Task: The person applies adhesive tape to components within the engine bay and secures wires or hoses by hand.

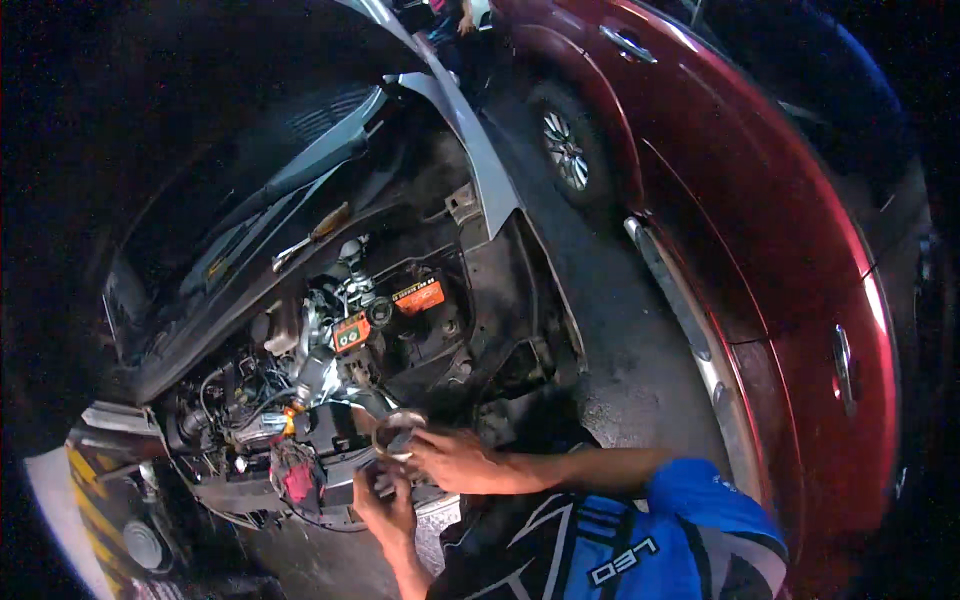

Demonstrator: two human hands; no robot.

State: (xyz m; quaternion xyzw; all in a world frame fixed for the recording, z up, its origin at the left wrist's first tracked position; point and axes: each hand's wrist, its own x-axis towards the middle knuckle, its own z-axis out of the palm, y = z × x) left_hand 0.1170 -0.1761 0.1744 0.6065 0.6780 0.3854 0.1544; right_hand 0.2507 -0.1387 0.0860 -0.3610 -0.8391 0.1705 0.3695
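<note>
In front of me, over the front edge of the open engine bay [500, 280], my right hand [450, 460] grips a round, ring-shaped part [379, 437] with a pale rim. Its exact kind is not clear. Just below and to the left, my left hand [385, 508] has its fingers curled together near the part. Whatever lies between those fingertips is too small to make out. Beyond the hands sits a car battery [418, 297] with an orange label, beside lit metal engine parts [318, 370].
A red and black cloth or glove [297, 475] hangs on the front edge of the bay. A tool with a brownish handle [328, 222] lies below the windscreen. To the right stands a red vehicle [740, 250]. A yellow-and-black striped surface [90, 490] is at left. Another person [455, 25] shows far off.
</note>
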